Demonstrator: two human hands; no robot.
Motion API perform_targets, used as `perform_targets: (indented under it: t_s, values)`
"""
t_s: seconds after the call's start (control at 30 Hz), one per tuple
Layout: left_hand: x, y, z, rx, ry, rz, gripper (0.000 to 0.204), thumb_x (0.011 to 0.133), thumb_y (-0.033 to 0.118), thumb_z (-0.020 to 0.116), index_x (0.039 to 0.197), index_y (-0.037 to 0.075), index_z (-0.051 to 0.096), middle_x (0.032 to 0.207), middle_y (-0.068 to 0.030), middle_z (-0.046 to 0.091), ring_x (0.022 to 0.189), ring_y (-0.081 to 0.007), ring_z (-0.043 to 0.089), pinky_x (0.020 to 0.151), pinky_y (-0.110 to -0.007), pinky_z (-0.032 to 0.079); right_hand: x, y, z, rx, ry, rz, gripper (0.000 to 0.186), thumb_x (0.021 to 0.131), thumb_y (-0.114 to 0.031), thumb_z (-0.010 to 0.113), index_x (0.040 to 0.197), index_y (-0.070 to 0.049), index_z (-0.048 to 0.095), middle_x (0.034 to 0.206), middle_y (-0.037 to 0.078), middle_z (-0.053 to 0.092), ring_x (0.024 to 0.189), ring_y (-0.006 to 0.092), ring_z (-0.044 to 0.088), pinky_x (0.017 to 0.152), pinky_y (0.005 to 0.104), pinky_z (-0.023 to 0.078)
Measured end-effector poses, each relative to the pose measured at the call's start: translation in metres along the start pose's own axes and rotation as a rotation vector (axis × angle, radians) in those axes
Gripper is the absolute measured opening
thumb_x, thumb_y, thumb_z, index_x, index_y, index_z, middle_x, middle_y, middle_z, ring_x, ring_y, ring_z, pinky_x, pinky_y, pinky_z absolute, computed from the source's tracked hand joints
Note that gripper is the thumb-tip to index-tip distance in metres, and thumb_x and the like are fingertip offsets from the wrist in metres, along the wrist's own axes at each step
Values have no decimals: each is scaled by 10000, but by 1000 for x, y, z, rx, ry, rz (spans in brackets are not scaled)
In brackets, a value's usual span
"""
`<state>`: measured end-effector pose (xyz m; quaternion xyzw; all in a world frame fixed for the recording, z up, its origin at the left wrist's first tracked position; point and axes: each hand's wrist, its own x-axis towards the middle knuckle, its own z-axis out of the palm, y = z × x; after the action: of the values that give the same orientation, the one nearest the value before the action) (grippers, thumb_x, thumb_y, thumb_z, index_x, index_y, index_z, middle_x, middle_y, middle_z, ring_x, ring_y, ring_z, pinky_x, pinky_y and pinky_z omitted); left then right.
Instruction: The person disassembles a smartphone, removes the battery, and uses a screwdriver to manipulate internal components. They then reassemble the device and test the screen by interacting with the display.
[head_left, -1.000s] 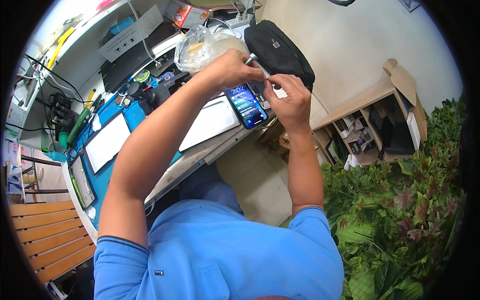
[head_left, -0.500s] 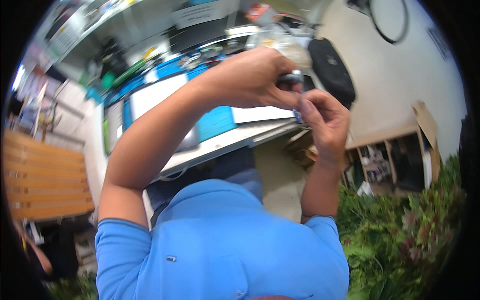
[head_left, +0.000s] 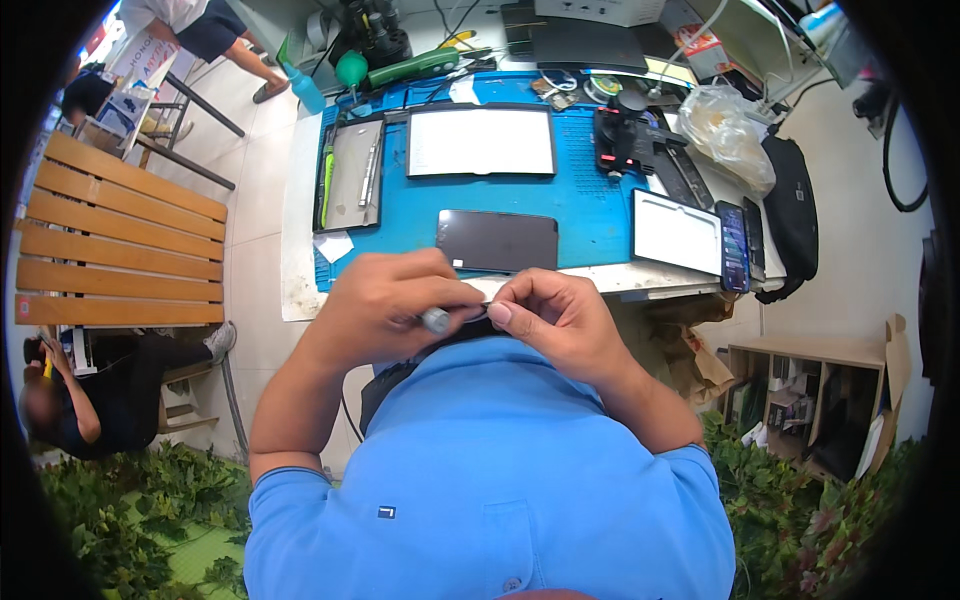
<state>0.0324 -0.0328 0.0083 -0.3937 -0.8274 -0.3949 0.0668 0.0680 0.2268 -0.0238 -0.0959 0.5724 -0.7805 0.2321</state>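
Head view suggests unfinished handwork, the left hand (head_left: 392, 305) curled round a grey cylindrical tool (head_left: 436, 320), the right hand (head_left: 558, 322) in a near-closed pinch, its hold too small to tell, and the dark panel (head_left: 498, 240) lying untouched on the desk (head_left: 298, 240) just beyond.

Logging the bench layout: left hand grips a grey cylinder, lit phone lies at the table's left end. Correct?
No: the head view shows the lit phone at the right end of the table. The left hand does grip a grey cylinder.
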Motion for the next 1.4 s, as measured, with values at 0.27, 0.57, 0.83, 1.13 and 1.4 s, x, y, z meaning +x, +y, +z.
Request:
perform_targets:
  t_s: [0.27,0.57,0.83,1.13,1.4]
  values:
    - [-35,-60,-26,94,49,-478,151,916,55,874,1065,50,854,857,-74,733,714,-171,719,643,-331,566,63,-38,-33,-1490,-91,-266,776,758,-269,963,1410,5,646,1363,192,657,1290,386,610,1132,475,514]
    - [-36,-67,-13,74,51,-536,132,933,76,858,1062,49,851,882,-77,731,730,-183,729,684,-322,599,86,-48,-42,-1526,-241,-86,715,753,-209,932,1373,20,661,1271,173,673,1242,373,635,1105,462,536]
    - [-36,-65,-12,46,74,-576,127,928,69,860,1047,28,843,886,-80,737,728,-177,717,679,-321,583,88,-49,-65,-1361,-272,-158,687,801,-293,915,1357,42,689,1251,194,707,1227,388,669,1088,468,545]
    - [-36,-66,-8,59,101,-562,130,924,64,864,1043,21,839,893,-78,742,731,-166,713,694,-310,587,94,-58,-80,-1281,-377,-99,549,1029,-456,693,1312,12,740,1272,202,739,1248,402,673,1079,471,539]
    - [-38,-64,-1,42,143,-587,104,914,48,869,1008,27,830,895,-60,743,722,-119,691,659,-283,558,97,-47,-88,-1134,-231,-200,362,1070,-294,658,1190,25,779,1096,232,786,1015,416,739,901,495,574]
